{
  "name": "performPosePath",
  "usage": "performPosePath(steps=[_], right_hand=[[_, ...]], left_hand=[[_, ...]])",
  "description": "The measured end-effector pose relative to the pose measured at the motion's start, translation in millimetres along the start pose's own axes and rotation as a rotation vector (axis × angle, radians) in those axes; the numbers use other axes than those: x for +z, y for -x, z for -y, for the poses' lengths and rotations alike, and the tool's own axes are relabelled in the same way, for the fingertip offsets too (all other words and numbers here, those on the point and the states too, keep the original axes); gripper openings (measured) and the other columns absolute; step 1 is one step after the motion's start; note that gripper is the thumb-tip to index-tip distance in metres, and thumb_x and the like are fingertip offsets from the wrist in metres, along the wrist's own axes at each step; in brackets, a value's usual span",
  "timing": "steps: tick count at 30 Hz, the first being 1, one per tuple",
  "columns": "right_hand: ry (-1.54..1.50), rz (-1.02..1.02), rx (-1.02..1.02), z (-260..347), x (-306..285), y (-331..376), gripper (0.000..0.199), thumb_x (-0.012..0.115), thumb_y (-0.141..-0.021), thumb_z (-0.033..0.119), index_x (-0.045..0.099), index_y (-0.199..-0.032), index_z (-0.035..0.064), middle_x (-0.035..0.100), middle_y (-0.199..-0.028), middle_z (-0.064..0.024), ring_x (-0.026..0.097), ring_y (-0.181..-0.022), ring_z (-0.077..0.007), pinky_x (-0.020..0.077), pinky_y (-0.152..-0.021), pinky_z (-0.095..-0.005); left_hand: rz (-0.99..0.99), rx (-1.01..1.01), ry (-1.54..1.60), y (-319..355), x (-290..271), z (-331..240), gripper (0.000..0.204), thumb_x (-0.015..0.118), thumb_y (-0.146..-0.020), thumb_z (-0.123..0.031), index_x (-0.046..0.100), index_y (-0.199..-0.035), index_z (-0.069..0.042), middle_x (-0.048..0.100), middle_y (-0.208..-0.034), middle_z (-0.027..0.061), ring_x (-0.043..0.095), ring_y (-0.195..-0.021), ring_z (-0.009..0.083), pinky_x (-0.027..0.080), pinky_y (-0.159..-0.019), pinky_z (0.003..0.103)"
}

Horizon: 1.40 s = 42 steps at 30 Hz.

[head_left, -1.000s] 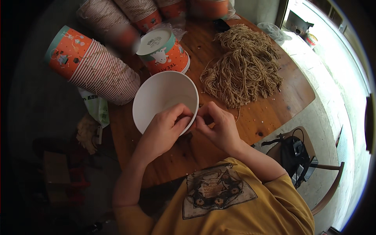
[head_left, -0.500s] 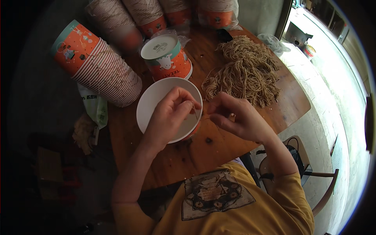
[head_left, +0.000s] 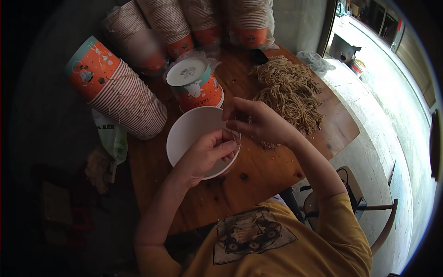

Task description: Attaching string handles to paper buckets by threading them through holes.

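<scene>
A large white-lined paper bucket [head_left: 181,141] with an orange outside stands open on the table in front of me, its mouth facing up. My left hand [head_left: 207,154] is over its near right part, thumb and forefinger pinched on a thin piece of string [head_left: 236,142]. Just above and to the right, my right hand [head_left: 260,121] is curled with thumb and forefinger close together at the string's upper end; its fingertips are partly unclear. A heap of tan strings [head_left: 290,90] lies on the table beyond my right hand.
Behind the bucket, an orange and green paper bucket [head_left: 196,90] stands upside down. A tall nested stack of buckets [head_left: 124,94] leans at the left, and several wrapped stacks [head_left: 249,23] line the back. A wooden chair [head_left: 385,226] stands right of the table [head_left: 258,175].
My left hand has moved down and right, toward the bucket's near right rim. My right hand has shifted left and up relative to it. The whole view has tilted slightly.
</scene>
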State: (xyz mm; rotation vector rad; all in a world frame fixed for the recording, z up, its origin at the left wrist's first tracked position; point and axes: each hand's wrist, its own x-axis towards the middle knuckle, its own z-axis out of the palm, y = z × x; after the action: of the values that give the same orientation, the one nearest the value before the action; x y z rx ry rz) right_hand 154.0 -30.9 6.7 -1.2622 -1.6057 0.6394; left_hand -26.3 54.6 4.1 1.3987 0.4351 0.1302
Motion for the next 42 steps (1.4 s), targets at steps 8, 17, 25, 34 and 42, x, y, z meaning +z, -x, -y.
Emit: performPosePath(steps=[8,17,25,34,42], right_hand=[[0.208,-0.416,-0.041,-10.6,23.3,40.0,0.011,0.063,-0.085,0.012,0.058,-0.090,0.0032,0.055,-0.082,-0.0099,0.057,-0.073,-0.0253,0.0468,-0.066,-0.0339],[0.543,-0.462,-0.190,11.4,56.7,56.0,0.016,0.068,-0.078,0.011,0.056,-0.088,0.0086,0.053,-0.079,-0.0062,0.056,-0.070,-0.0227,0.0490,-0.057,-0.0337],[0.666,-0.338,-0.337,8.3,55.7,54.6,0.021,0.070,-0.075,0.013,0.057,-0.092,0.0100,0.051,-0.083,-0.0053,0.055,-0.075,-0.0228,0.0489,-0.058,-0.0332],[0.448,-0.362,-0.166,-3.3,33.3,51.5,0.025,0.066,-0.077,0.006,0.058,-0.101,0.0066,0.053,-0.103,-0.0100,0.052,-0.095,-0.0292,0.0460,-0.081,-0.0379],[0.190,-0.395,-0.103,-8.6,42.3,51.9,0.013,0.058,-0.084,0.002,0.051,-0.095,0.0025,0.052,-0.103,-0.0122,0.053,-0.095,-0.0290,0.0454,-0.078,-0.0355]], left_hand=[[-0.005,-0.019,0.095,-3.4,-1.0,1.6,0.014,0.056,-0.093,-0.015,0.060,-0.101,-0.004,0.058,-0.084,-0.0018,0.049,-0.073,0.0039,0.042,-0.069,0.019],[-0.017,-0.095,0.085,-6.6,-0.9,-8.1,0.013,0.058,-0.092,-0.016,0.061,-0.100,-0.006,0.059,-0.089,-0.0010,0.051,-0.076,0.0045,0.041,-0.067,0.018],[-0.037,-0.157,0.134,-2.5,2.0,-11.3,0.015,0.056,-0.091,-0.012,0.058,-0.104,-0.004,0.058,-0.094,0.0025,0.055,-0.081,0.0078,0.045,-0.069,0.022],[0.007,-0.123,0.155,-2.4,-3.1,-8.4,0.014,0.058,-0.089,-0.008,0.054,-0.101,-0.001,0.057,-0.088,0.0042,0.056,-0.077,0.0098,0.047,-0.070,0.023],[0.045,-0.167,0.190,-3.7,-5.8,-12.0,0.014,0.057,-0.085,0.000,0.053,-0.098,-0.002,0.055,-0.086,0.0036,0.054,-0.075,0.0099,0.047,-0.072,0.023]])
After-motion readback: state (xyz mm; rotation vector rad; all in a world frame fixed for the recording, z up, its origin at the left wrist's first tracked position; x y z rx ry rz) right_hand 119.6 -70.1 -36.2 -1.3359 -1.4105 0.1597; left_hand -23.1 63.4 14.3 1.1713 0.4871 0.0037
